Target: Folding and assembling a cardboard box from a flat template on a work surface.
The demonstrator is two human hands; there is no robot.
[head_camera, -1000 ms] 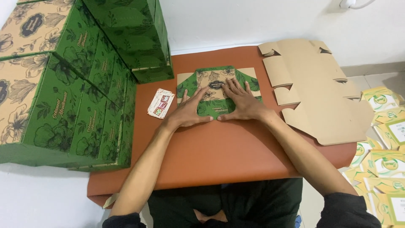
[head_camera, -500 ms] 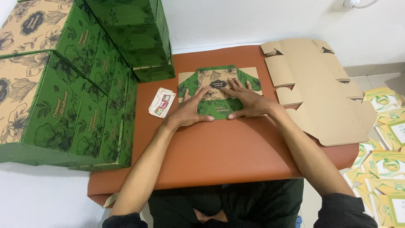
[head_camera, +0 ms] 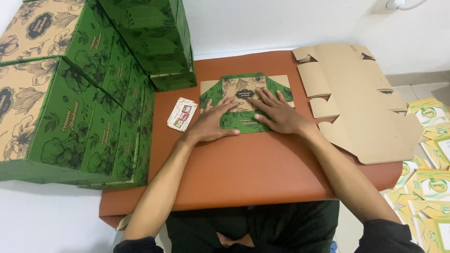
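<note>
On the brown table (head_camera: 243,173), a flat green-and-tan box blank (head_camera: 246,93) is pressed down under both hands, near the far middle of the tabletop. The left hand (head_camera: 216,122) is laid flat and open, fingers spread, over the blank's near left part; the right hand (head_camera: 276,112) is likewise spread and flat on its near right part, nothing being gripped by either. Much of the blank's near half is covered by the hands, so its folds there cannot be made out. Just left of the left hand, a small sachet (head_camera: 182,114) is seen lying on the table, apart from the blank. Stacked green boxes (head_camera: 89,93) are ranged along the table's left side, their far and left edges cut off by the frame. At the right, plain cardboard blanks (head_camera: 356,98) are piled, overhanging the table's right edge. Yellow-and-white cartons (head_camera: 431,154) are partly seen on the floor at the right, cut off by the frame's edge and by the right forearm. The near edge of the table is partly hidden behind both arms.
</note>
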